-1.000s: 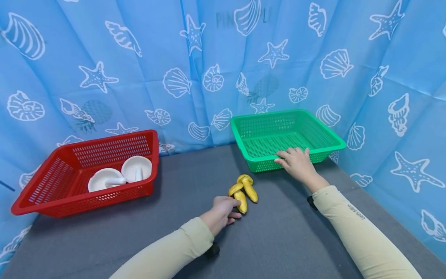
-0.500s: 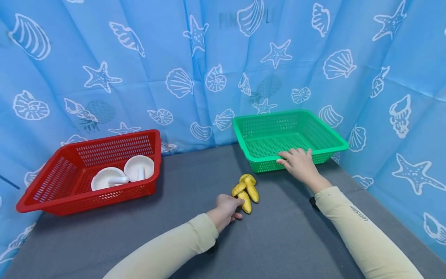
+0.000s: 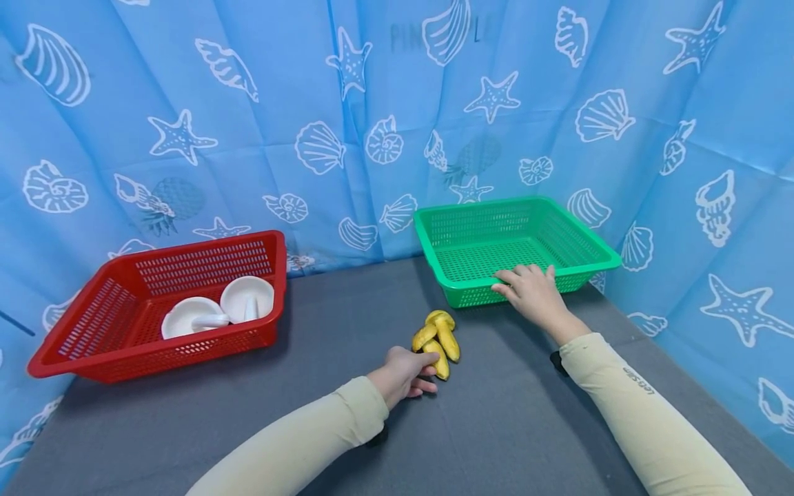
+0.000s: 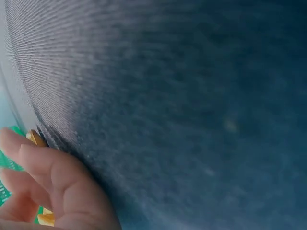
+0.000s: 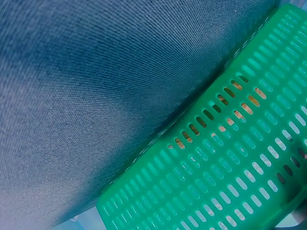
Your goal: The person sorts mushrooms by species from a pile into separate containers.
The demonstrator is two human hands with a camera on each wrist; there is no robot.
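Note:
Two yellow mushroom-shaped things with rounded caps lie close together on the grey cloth in the head view. My left hand (image 3: 406, 374) is at the nearer yellow mushroom (image 3: 439, 364), one digit extended across its stem and the lower fingers spread loosely beside it. Beyond it lies the other yellow mushroom (image 3: 445, 334), apart from my hand. My right hand (image 3: 535, 295) rests on the near rim of the green basket (image 3: 577, 265), fingers spread over the edge. In the left wrist view, yellow bits peek out around my loosely bent fingers (image 4: 62, 177).
A red basket (image 3: 155, 351) at the left holds two white bowls, each with a short white rod: one bowl (image 3: 181, 318) left, the other bowl (image 3: 238, 293) right. Through the green wall's slots (image 5: 240, 115), brownish patches show. A blue shell-print curtain (image 3: 384, 83) hangs behind.
The view has shifted slightly. The nearer mushroom's lower end has turned a little to the right, and my left hand's lower fingers have spread slightly. My right hand stays on the basket rim.

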